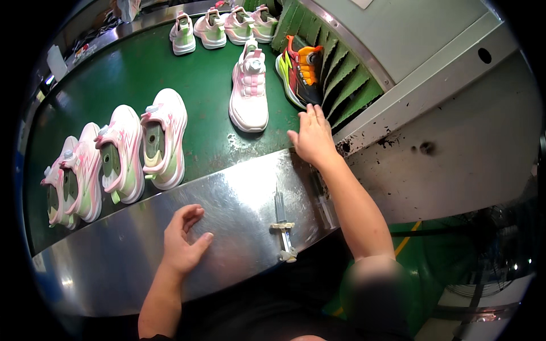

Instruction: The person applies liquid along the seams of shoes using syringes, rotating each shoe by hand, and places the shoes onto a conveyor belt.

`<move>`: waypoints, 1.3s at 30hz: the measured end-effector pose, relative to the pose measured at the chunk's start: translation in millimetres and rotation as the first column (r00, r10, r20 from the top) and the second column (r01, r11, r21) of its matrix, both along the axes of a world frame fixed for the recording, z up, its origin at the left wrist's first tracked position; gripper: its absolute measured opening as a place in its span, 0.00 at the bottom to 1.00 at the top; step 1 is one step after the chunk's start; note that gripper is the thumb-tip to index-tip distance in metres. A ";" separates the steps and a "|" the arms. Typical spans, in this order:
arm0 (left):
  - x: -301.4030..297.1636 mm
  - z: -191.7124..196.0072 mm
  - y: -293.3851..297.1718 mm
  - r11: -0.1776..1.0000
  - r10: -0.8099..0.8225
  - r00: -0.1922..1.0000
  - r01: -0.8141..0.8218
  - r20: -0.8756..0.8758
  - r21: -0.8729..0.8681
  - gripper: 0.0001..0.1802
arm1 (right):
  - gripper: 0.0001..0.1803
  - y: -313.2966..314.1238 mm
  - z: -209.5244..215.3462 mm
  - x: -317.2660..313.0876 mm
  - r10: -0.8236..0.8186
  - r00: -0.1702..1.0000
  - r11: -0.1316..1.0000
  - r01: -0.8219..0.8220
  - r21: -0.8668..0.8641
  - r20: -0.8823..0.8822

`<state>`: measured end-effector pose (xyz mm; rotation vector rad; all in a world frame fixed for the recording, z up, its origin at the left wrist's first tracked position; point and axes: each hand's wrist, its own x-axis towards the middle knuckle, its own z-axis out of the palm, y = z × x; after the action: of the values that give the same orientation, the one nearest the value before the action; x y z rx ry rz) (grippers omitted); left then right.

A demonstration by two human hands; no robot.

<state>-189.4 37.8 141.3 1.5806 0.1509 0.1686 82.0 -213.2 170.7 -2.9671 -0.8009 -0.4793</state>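
My right hand [313,136] reaches forward with fingers stretched out. Its fingertips are at the toe of a black and red sneaker [298,71] with orange straps and a yellow-green sole; whether they touch it I cannot tell. Over the metal ledge hovers my left hand [185,241], thumb and loosely bent fingers apart, holding nothing. A pink and white sneaker [249,94] with a dial on its tongue stands left of the black one, toe toward me. Between my hands, a syringe [282,224] lies on the ledge.
Several pink, white and green sneakers [165,136] stand in a row at left, others [210,28] at the far end of the green belt [210,131]. Green flaps [350,79] hang at the machine opening on the right. The metal ledge [131,244] borders the belt's near side.
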 end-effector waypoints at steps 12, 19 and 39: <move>-1.9 2.6 7.8 0.952 -0.079 0.994 0.054 0.071 0.302 0.29 | 0.36 9.3 -8.8 26.4 -0.357 0.909 0.932 0.332 -0.143 -0.217; -2.0 0.1 8.8 0.959 -0.065 0.996 0.044 0.068 0.279 0.30 | 0.33 11.2 -5.5 28.0 -0.375 0.913 0.923 0.352 -0.153 -0.162; 3.4 -5.5 5.0 0.993 -0.015 0.999 0.019 0.034 -0.115 0.18 | 0.27 38.6 19.3 -216.4 0.631 0.754 0.776 -0.612 0.151 -0.183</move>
<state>-186.0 42.8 135.9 1.4626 0.1196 0.1697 -134.4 -174.6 189.9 -2.3880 -1.5938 -0.1224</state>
